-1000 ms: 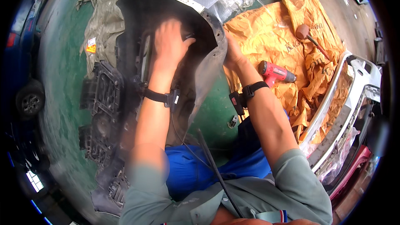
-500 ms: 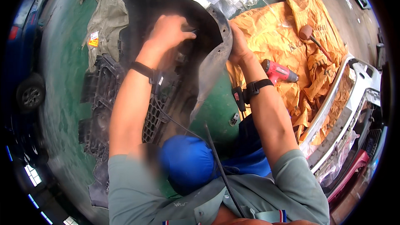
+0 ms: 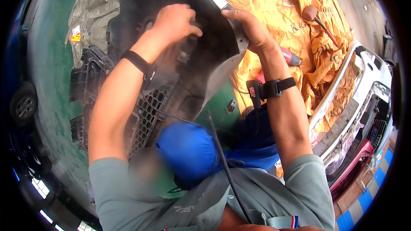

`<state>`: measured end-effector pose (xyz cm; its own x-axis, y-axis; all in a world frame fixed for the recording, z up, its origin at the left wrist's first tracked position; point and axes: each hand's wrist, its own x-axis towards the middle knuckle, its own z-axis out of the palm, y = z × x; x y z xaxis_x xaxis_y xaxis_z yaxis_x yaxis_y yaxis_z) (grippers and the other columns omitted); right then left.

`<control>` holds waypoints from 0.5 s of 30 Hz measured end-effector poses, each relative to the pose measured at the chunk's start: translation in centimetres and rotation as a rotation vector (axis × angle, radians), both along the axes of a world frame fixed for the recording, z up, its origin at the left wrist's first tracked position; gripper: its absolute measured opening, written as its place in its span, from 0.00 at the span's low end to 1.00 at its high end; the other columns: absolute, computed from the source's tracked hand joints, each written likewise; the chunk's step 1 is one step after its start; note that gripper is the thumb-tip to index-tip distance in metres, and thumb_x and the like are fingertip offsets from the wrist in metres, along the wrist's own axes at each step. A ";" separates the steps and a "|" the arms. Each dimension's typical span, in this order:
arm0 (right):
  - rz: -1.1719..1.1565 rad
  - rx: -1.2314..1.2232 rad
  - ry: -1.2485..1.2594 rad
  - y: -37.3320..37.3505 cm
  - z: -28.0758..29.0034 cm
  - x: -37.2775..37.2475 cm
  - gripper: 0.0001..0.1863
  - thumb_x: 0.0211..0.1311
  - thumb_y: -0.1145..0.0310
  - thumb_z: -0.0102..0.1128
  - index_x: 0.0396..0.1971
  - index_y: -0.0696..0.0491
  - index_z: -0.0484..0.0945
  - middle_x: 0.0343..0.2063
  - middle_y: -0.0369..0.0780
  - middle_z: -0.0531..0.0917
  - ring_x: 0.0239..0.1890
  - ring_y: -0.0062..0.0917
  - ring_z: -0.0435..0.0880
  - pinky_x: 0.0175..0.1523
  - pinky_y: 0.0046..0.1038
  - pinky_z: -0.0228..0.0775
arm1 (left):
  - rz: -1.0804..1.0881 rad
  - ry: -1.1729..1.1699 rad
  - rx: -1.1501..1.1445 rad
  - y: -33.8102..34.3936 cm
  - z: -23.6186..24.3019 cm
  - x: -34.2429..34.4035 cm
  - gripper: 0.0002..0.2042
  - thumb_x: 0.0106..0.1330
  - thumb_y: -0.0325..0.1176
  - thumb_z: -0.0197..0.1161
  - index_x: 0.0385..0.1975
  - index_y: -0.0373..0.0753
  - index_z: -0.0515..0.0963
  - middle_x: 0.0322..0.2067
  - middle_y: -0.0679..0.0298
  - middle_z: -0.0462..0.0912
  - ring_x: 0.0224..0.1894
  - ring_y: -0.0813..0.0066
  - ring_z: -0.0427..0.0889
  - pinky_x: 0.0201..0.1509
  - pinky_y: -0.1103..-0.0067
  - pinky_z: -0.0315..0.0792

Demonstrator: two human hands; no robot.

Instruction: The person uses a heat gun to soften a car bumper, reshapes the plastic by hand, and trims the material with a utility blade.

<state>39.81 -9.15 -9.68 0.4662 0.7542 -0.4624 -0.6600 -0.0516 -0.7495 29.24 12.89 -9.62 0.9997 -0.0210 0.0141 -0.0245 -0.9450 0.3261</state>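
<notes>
A large car bumper (image 3: 214, 45) stands before me, its dark hollow inner side showing and a pale strip along its upper edge. My right hand (image 3: 252, 28) grips the bumper's right rim, thumb on the inner face and fingers hidden behind. Inside the hollow is my left hand (image 3: 176, 23), its fingers curled and thumb bent toward them. Whatever it holds, if anything, is too small or dark to make out. Each wrist wears a black strap; the right one carries a small device (image 3: 254, 93) with a cable.
An orange wrapping sheet (image 3: 274, 21) lies at right, bearing a mallet (image 3: 310, 13) and a partly hidden red power tool (image 3: 291, 56). Beyond is a white bumper (image 3: 357, 90). Left are a grey crumpled cover (image 3: 92, 13) and black plastic grille parts (image 3: 147, 107). A small metal piece (image 3: 231, 106) lies on the green floor.
My right hand has shifted up along the bumper rim, its thumb now over the inner face. My left hand has moved slightly up. The view has shifted; the red tool is now mostly behind my right forearm.
</notes>
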 end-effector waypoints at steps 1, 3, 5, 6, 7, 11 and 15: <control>-0.007 -0.004 -0.069 -0.3 0.8 -0.4 0.15 0.63 0.64 0.61 0.46 0.56 0.80 0.33 0.32 0.80 0.35 0.15 0.76 0.39 0.19 0.67 | 0.001 0.009 -0.012 -0.5 -0.3 -0.2 0.18 0.44 0.48 0.77 0.23 0.38 0.82 0.28 0.60 0.81 0.37 0.57 0.82 0.41 0.66 0.76; -0.017 -0.020 -0.131 -1.0 1.4 -0.7 0.14 0.60 0.67 0.61 0.45 0.56 0.81 0.31 0.31 0.79 0.33 0.15 0.74 0.38 0.19 0.65 | 0.007 -0.078 -0.032 -1.4 -1.3 -0.2 0.17 0.44 0.46 0.77 0.21 0.39 0.81 0.28 0.62 0.80 0.37 0.59 0.81 0.40 0.66 0.75; -0.001 -0.071 -0.201 -1.7 1.4 -0.9 0.16 0.57 0.71 0.60 0.45 0.57 0.81 0.32 0.32 0.80 0.35 0.15 0.75 0.40 0.19 0.66 | -0.007 -0.114 -0.050 -2.0 -1.9 -0.5 0.17 0.43 0.45 0.77 0.20 0.39 0.80 0.27 0.62 0.80 0.37 0.58 0.80 0.39 0.66 0.75; 0.000 -0.083 -0.193 -1.8 1.2 -1.0 0.16 0.57 0.71 0.60 0.45 0.57 0.81 0.32 0.32 0.80 0.35 0.15 0.75 0.40 0.19 0.66 | -0.019 -0.158 -0.055 -2.3 -2.1 -0.6 0.17 0.43 0.44 0.77 0.18 0.39 0.79 0.27 0.63 0.79 0.36 0.58 0.80 0.39 0.65 0.75; 0.005 -0.083 -0.214 -1.8 1.1 -1.0 0.17 0.56 0.71 0.60 0.46 0.58 0.81 0.33 0.32 0.80 0.35 0.16 0.76 0.40 0.19 0.67 | -0.019 -0.153 -0.063 -2.4 -2.3 -0.6 0.17 0.43 0.44 0.77 0.18 0.39 0.79 0.27 0.63 0.79 0.36 0.58 0.80 0.39 0.65 0.75; 0.055 -0.067 -0.246 -1.8 1.3 -1.3 0.24 0.59 0.73 0.56 0.58 0.59 0.76 0.43 0.37 0.82 0.44 0.21 0.79 0.52 0.21 0.70 | 0.030 -0.154 -0.066 -2.9 -3.2 -0.4 0.17 0.41 0.43 0.79 0.17 0.39 0.77 0.26 0.63 0.78 0.35 0.58 0.79 0.38 0.64 0.74; 0.018 -0.126 -0.286 -1.5 0.9 -1.5 0.21 0.57 0.74 0.59 0.52 0.58 0.80 0.34 0.34 0.82 0.37 0.16 0.77 0.43 0.19 0.69 | 0.046 -0.068 -0.117 -2.8 -4.2 0.2 0.18 0.40 0.43 0.79 0.16 0.39 0.76 0.25 0.63 0.77 0.36 0.60 0.79 0.38 0.63 0.73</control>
